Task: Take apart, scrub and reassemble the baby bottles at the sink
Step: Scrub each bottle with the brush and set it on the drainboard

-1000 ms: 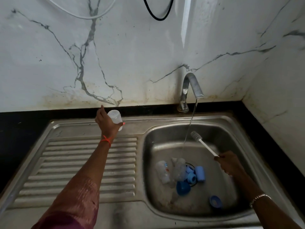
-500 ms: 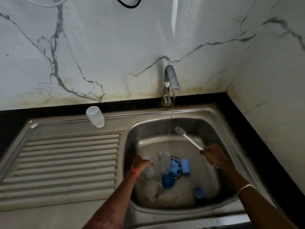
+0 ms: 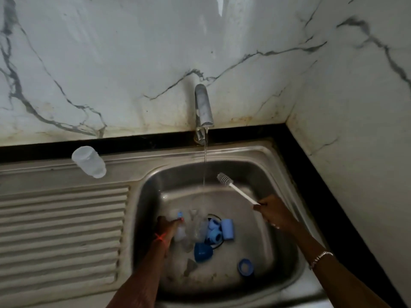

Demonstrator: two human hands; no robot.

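My right hand has its fingers curled round the white bottle brush, held above the basin. My left hand meets a clear bottle lying beside blue parts; blur hides its fingers' grip. A second bottle lies on the sink's back ledge.

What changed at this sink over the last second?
The left hand let go of the clear bottle, leaving it on the sink's back ledge, and moved down into the basin to the bottle parts by the drain; its grip there is blurred. The right hand still holds the brush; the tap still runs.
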